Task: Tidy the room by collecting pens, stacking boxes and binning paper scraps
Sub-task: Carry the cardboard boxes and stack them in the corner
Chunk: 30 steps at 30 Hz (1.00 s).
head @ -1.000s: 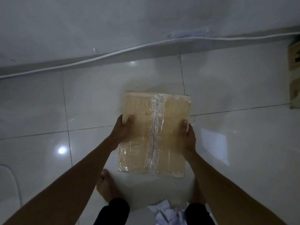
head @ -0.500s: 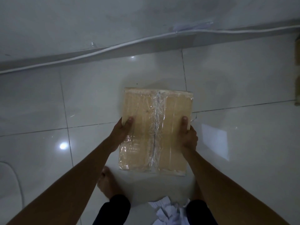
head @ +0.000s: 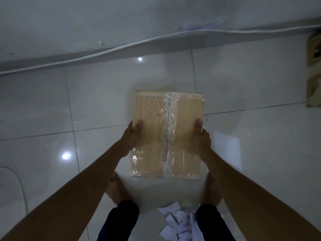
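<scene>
Both hands, left (head: 133, 136) and right (head: 199, 138), clamp box (head: 166, 136) sides above floor (head: 251, 84). Risk: slick tape; box could slip onto scraps (head: 175, 221) below it.

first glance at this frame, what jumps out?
A taped cardboard box at centre frame, gripped on its two sides by the left hand and right hand above a glossy tiled floor. White paper scraps lie between the bare feet at bottom centre.
</scene>
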### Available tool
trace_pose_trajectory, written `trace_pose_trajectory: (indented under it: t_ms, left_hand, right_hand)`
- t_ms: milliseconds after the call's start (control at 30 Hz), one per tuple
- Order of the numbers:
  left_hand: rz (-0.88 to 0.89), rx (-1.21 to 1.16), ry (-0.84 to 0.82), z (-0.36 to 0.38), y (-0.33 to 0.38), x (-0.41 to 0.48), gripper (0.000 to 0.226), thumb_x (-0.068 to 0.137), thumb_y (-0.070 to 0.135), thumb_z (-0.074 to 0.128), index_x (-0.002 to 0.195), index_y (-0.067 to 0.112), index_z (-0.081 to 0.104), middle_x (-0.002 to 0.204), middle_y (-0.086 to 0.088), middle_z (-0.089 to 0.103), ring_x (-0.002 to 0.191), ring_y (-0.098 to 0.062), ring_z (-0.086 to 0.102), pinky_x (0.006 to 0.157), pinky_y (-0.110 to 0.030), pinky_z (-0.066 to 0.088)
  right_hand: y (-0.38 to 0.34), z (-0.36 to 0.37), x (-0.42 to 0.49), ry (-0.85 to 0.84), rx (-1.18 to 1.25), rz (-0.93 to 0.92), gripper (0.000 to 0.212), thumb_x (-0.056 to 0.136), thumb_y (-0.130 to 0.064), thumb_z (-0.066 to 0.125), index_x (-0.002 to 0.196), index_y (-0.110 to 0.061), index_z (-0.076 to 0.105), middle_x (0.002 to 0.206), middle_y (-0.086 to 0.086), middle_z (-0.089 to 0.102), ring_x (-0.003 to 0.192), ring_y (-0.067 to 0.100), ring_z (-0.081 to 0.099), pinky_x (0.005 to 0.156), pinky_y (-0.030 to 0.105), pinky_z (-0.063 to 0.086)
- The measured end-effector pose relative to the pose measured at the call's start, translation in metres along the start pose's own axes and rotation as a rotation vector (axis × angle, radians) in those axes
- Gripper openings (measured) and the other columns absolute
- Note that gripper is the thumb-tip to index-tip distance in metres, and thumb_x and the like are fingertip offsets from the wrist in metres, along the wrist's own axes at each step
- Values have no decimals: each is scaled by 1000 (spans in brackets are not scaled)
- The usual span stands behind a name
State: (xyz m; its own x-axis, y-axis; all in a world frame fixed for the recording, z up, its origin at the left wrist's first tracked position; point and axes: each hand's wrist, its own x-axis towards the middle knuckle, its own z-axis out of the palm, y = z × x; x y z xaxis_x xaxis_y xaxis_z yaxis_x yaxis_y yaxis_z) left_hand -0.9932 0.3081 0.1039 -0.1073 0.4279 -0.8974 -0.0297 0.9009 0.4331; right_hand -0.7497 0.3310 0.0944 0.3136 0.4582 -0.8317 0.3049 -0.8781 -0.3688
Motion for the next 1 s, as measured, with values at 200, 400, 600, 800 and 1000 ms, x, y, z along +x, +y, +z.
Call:
trace_pose_trajectory:
  t_ms: [200,400,600,800,1000]
  left_hand:
    - [-60,50,44,7,-2,-22,62,95,58,37,146,23,33,140,-7,49,119,-27,53,88,-37,49]
    - [-54,79,11,16,20,-83,66,94,59,35,146,19,34,140,-9,50,124,-31,51,98,-44,47]
    - [-48,64,14,19,46,-168,67,93,59,36,147,19,35,139,-11,51,124,-31,52,101,-49,46]
    - [-18,77,30,23,92,-266,69,93,60,35,146,17,34,141,-12,49,126,-33,50,103,-50,44]
    - [199,176,16,19,159,-374,58,96,56,31,145,25,32,142,-8,47,116,-24,51,100,-45,45]
  right_hand:
    - [3,-17,-24,-22,-37,37,90,84,-77,15,134,-12,51,126,16,59,111,35,58,96,46,48]
    - [-12,-58,-72,14,-110,29,90,86,-75,13,136,-10,49,128,18,57,112,35,56,92,41,43]
    - [-35,-102,-139,25,-191,-73,89,85,-76,12,123,-10,59,111,16,64,88,29,58,83,38,48]
    - [-65,-157,-226,77,-223,-119,89,85,-76,11,116,-12,63,107,15,65,83,24,53,77,33,39]
    - [-106,-215,-322,162,-162,-225,89,85,-75,10,110,-10,66,88,9,61,76,24,53,74,34,41]
